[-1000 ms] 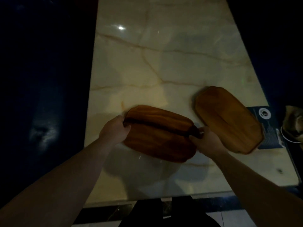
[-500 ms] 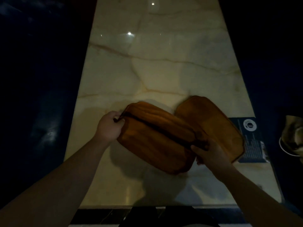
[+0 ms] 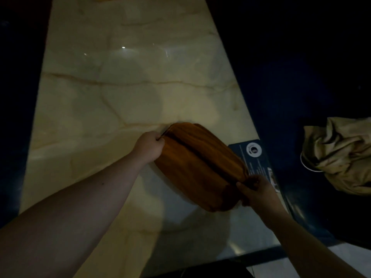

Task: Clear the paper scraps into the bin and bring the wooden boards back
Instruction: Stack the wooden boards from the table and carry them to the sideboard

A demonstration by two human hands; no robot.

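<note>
Boards (image 3: 200,167) now stacked near table edge (image 3: 249,125)

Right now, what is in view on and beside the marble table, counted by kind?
hands: 2, the left hand and the right hand
stack of wooden boards: 1, held at both ends; the boards in it cannot be counted
blue printed card: 1
crumpled beige bundle: 1
Total: 5

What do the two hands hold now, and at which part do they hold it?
Both hands hold the stacked wooden boards by the short ends: the left hand at the far-left end, the right hand at the near-right end.
</note>
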